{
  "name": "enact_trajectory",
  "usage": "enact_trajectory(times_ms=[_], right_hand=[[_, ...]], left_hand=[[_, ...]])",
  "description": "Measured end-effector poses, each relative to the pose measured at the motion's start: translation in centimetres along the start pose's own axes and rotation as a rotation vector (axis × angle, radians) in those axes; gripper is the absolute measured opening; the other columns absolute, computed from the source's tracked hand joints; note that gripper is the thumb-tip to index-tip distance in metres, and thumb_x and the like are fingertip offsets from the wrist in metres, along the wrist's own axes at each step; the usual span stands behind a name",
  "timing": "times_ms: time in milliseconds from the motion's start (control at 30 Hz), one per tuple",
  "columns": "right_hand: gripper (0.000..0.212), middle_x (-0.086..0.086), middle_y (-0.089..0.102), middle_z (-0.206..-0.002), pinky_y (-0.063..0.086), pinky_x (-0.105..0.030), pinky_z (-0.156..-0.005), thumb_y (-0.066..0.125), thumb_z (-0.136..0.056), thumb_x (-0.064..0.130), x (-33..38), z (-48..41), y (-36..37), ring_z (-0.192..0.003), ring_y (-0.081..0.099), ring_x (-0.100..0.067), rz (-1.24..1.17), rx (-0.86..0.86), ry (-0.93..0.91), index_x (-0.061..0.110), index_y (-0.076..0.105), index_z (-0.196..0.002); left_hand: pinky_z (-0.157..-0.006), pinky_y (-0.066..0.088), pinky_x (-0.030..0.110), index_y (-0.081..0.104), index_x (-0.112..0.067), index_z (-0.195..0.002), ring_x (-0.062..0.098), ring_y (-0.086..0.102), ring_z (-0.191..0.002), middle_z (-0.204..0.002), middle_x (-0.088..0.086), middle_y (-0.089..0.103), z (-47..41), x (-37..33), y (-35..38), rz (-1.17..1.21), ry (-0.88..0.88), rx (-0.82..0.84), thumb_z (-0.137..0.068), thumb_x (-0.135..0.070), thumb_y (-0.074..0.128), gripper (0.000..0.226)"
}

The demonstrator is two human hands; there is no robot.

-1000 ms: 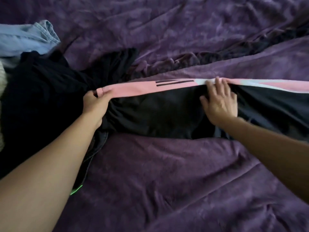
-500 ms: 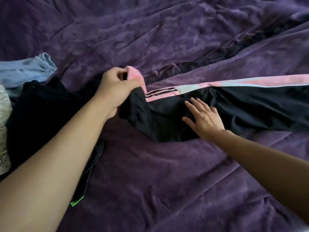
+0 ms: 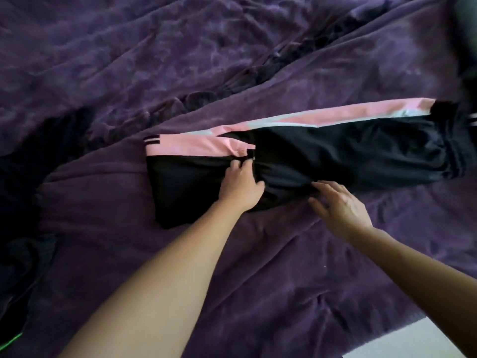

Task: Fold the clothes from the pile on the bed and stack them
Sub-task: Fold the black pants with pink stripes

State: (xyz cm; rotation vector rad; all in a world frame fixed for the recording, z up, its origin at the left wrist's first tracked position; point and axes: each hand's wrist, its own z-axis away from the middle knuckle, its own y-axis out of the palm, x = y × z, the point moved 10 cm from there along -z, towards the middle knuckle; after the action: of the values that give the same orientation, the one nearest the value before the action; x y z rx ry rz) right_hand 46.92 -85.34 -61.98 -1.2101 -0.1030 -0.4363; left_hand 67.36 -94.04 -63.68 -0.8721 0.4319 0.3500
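Note:
Black track pants (image 3: 335,153) with a pink and pale stripe along the far edge lie across the purple bedspread (image 3: 154,60). The left end is folded over onto the middle, making a doubled black panel (image 3: 185,187). My left hand (image 3: 241,186) rests on the end of that folded part, fingertips curled at the fabric edge near the pink stripe. My right hand (image 3: 338,206) lies at the pants' near edge, fingers spread and straight, touching the cloth.
Dark clothes of the pile (image 3: 23,182) lie at the left edge, one with a green trim (image 3: 10,343) at the bottom left. A pale floor patch (image 3: 413,342) shows at the bottom right past the bed's edge.
My left hand has carried the pants' left end over to the right and laid it on the middle. My right hand slid from the pants' middle to the near edge. The view shifted right.

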Motion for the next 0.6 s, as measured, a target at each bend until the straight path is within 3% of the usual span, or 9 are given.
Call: enact_trajectory(times_ms=[133,233,300,400,467,533,600], right_hand=[[0.040,0.004,0.061,-0.123,0.050,-0.037,-0.084,0.061,-0.091,0.034,-3.1,-0.9,-3.5,-0.116,0.054,-0.019,-0.026,-0.014,-0.105,0.023,0.058,-0.129],[0.033,-0.007,0.067,-0.109,0.053,-0.040,-0.076,0.067,-0.086,0.022,-7.5,-2.3,-10.8,-0.102,0.061,-0.032,0.003,-0.286,-0.112,0.014,0.065,-0.117],[0.036,-0.012,0.063,-0.115,0.049,-0.044,-0.083,0.066,-0.085,0.021,-12.4,-3.7,-14.9,-0.107,0.056,-0.037,0.014,-0.411,-0.016,0.010,0.063,-0.120],[0.061,-0.014,0.046,-0.140,0.037,-0.049,-0.100,0.063,-0.087,0.038,-21.4,-6.5,-16.2,-0.128,0.039,-0.036,-0.052,-0.335,0.311,0.011,0.043,-0.138],[0.084,-0.014,0.042,-0.144,0.034,-0.046,-0.104,0.065,-0.081,0.055,-25.8,-7.5,-14.9,-0.132,0.039,-0.035,-0.162,-0.223,0.515,0.012,0.032,-0.145],[0.090,-0.013,0.054,-0.133,0.042,-0.040,-0.100,0.072,-0.070,0.062,-27.9,-8.2,-13.7,-0.122,0.052,-0.032,-0.306,-0.151,0.606,0.012,0.041,-0.139],[0.076,-0.008,0.067,-0.114,0.053,-0.038,-0.091,0.083,-0.061,0.054,-28.7,-8.3,-13.4,-0.101,0.065,-0.026,-0.524,-0.133,0.648,0.014,0.059,-0.120]], left_hand=[[-0.099,0.039,0.044,0.028,-0.012,-0.144,0.034,0.034,-0.127,-0.143,0.017,0.027,0.2,-1.6,2.4,-0.361,-0.047,-0.033,-0.090,-0.039,0.055,0.065],[-0.105,0.034,0.045,0.026,-0.008,-0.147,0.039,0.032,-0.132,-0.149,0.028,0.021,0.1,-3.0,3.3,-0.472,-0.138,-0.061,-0.093,-0.043,0.049,0.068],[-0.111,0.027,0.046,0.022,-0.007,-0.149,0.043,0.028,-0.135,-0.149,0.035,0.018,0.0,-3.6,4.1,-0.557,-0.179,-0.083,-0.095,-0.045,0.044,0.070],[-0.115,0.018,0.048,0.016,-0.005,-0.150,0.047,0.021,-0.138,-0.148,0.040,0.012,-0.5,-3.9,5.6,-0.624,-0.228,-0.108,-0.096,-0.045,0.040,0.071],[-0.115,0.017,0.049,0.015,-0.004,-0.149,0.049,0.019,-0.138,-0.147,0.042,0.010,-0.8,-3.8,6.3,-0.639,-0.248,-0.124,-0.096,-0.044,0.040,0.072],[-0.115,0.017,0.050,0.015,-0.003,-0.149,0.050,0.018,-0.138,-0.147,0.042,0.010,-1.0,-3.7,6.7,-0.659,-0.251,-0.136,-0.095,-0.043,0.040,0.072],[-0.115,0.017,0.049,0.015,-0.003,-0.149,0.050,0.018,-0.138,-0.147,0.042,0.010,-1.0,-3.5,6.7,-0.667,-0.249,-0.138,-0.095,-0.042,0.041,0.072]])
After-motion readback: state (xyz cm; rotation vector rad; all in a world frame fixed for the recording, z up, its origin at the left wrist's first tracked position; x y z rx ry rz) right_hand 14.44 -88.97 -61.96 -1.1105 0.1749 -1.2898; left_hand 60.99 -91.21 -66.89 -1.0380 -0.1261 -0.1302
